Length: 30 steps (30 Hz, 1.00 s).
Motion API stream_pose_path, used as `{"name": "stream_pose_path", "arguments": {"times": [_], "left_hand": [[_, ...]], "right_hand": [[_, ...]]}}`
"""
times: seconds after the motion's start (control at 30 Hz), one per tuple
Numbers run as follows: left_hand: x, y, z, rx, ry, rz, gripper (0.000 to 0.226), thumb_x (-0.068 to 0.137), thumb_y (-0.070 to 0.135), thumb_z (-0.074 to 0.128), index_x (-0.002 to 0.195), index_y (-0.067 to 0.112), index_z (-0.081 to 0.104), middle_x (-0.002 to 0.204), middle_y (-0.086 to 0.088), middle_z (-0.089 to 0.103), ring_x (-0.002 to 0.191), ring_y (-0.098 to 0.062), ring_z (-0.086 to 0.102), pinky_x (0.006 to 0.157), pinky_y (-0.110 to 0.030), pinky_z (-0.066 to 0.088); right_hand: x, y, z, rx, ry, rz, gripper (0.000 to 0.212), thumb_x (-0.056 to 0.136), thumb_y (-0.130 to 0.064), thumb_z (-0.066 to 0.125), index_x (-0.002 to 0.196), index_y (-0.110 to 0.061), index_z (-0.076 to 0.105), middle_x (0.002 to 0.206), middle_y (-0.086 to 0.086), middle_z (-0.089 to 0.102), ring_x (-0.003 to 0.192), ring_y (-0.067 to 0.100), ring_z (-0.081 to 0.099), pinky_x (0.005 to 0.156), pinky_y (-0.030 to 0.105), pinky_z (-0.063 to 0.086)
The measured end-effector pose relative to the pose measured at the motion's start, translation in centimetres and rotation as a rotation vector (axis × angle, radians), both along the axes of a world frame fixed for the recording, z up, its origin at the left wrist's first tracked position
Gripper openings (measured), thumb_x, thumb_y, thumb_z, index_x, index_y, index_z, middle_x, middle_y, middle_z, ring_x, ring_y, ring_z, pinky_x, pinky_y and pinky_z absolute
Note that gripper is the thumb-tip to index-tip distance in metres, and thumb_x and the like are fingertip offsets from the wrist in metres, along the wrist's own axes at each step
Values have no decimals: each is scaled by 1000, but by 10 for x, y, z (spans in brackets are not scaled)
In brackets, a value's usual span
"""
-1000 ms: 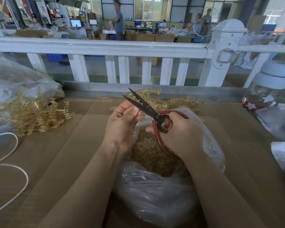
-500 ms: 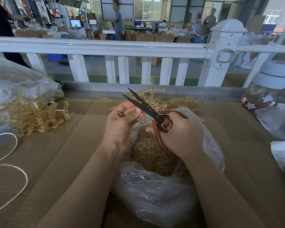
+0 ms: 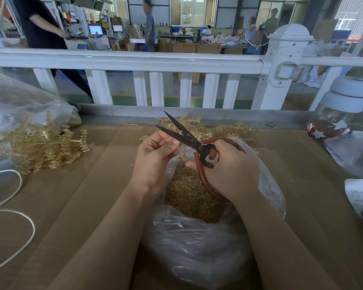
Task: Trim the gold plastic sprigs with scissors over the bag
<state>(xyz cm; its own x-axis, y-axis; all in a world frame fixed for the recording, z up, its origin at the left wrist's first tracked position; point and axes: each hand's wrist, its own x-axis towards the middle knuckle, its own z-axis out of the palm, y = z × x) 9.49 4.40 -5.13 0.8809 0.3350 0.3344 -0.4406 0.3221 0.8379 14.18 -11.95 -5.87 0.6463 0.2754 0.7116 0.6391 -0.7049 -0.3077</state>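
Trimming station: gold sprig held between parted scissor blades above open bag.
Right hand (image 3: pixel 231 168) curled through red handles of scissors (image 3: pixel 189 139); left hand (image 3: pixel 155 155) pinches a gold sprig (image 3: pixel 181 133) at the blades. Clear bag (image 3: pixel 197 243) of cut pieces directly beneath. Untrimmed sprigs (image 3: pixel 40 147) heaped at 9 o'clock; more at 12 o'clock, behind the blades.

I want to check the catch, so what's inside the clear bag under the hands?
The bag holds a heap of small gold trimmings. How deep the heap goes is hidden by the crumpled plastic and the right hand.
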Motion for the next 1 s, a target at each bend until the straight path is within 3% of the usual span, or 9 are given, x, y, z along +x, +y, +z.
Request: {"name": "stream_pose_path", "arguments": {"times": [0.17,0.27,0.43,0.53,0.63,0.77,0.83,0.9,1.0], "left_hand": [[0,1,0,-19,26,-10,7,87,-3,55,94,-3,58,77,-11,53,66,-14,49,67,-23,44],[-1,0,1,-13,61,-27,14,93,-8,49,104,-4,56,81,-12,52,68,-16,50,71,-30,41],[-3,-1,4,27,44,-44,11,91,-4,56,87,4,64,76,-6,59,69,-15,51,72,-30,42],[-3,-3,5,52,29,-38,22,88,3,57,77,15,72,68,1,62,64,-11,51,65,-22,47],[-2,-4,5,79,63,13,39,97,2,53,69,22,72,64,6,62,61,-6,52,63,-19,47],[-1,-3,6,15,105,35,26,97,1,55,75,11,65,62,0,58,56,-10,48,56,-20,45],[0,-2,6,-22,109,35,22,95,-1,56,78,10,65,70,-4,61,63,-12,50,60,-23,42],[0,-2,5,-32,115,43,18,94,-2,58,80,8,65,79,-6,65,70,-14,52,62,-25,40],[-1,-1,6,-31,94,57,19,92,-5,58,80,9,61,78,-3,66,67,-9,54,60,-21,42]], "right_hand": [[0,0,1,1,-24,1,60,77,-81,56,90,-23,68,80,-14,67,69,-3,44,56,9,37],[3,0,-2,15,-54,24,63,77,-80,54,88,-19,67,76,-10,65,65,2,46,54,18,45],[4,1,-4,22,-55,-17,75,77,-87,36,88,-19,65,79,-8,68,70,2,43,57,18,40],[6,1,-6,23,-58,-32,73,78,-87,38,88,-19,64,77,-8,65,69,3,44,58,17,40],[7,0,-7,29,-79,-45,71,78,-86,43,86,-18,62,77,-7,63,69,7,51,59,19,42],[6,0,-5,49,-145,-3,65,81,-80,53,85,-16,63,76,-9,60,69,5,47,59,18,39],[6,-1,-6,22,-147,33,60,81,-77,57,85,-17,64,76,-11,58,69,4,45,58,19,39],[6,-1,-6,-10,-103,47,61,80,-78,56,87,-18,64,78,-10,61,71,6,50,59,21,45],[5,-1,-5,-30,-45,45,63,79,-81,51,88,-20,63,79,-11,63,72,6,54,61,22,48]]}}
